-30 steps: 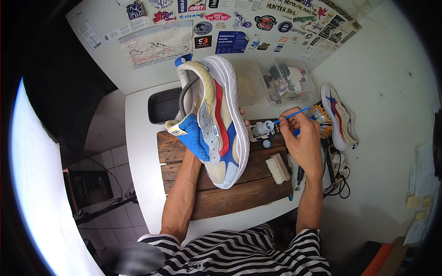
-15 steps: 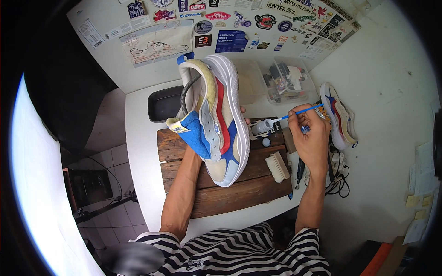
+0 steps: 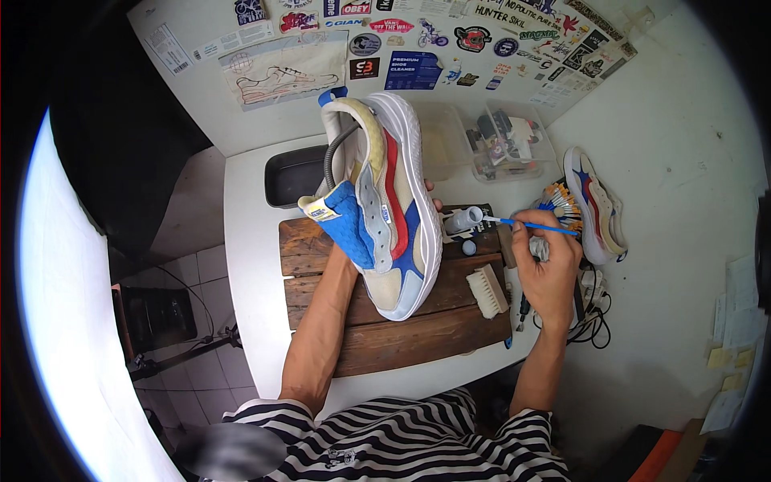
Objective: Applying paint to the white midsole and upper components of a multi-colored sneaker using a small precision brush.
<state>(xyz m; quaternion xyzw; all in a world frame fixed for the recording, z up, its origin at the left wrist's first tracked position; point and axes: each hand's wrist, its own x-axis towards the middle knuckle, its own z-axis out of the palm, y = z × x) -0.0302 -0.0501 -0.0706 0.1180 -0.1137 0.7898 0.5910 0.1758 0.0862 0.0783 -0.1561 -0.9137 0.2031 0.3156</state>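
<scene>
1. The left hand grips the multicoloured sneaker from behind, its fingers showing past the sole's far edge; palm and thumb are hidden. The sneaker is held raised over the wooden board, toe toward the wearer, a coiled spring shoe tree inside. If that one-handed hold slackens, the sneaker could tip or drop.

2. A scrub brush lies on the board's right part. A hand moving back carelessly could knock it.

3. The right hand pinches a blue-handled paintbrush between thumb and fingers, tip pointing left at the mouth of a small open bottle. Whether tip and rim touch, I cannot tell. An overloaded tip could drip on board or upper; a sideways nudge could topple the bottle and spill it.

4. The loose round cap sits just beside the bottle, where a sleeve or wrist could sweep it away.

5. Farther off, a fan of paintbrushes and a second sneaker occupy the white surface; a right elbow swung wide could bump them.

6. Beyond stand a black tray and clear plastic bins, well apart from the brush tip.
</scene>
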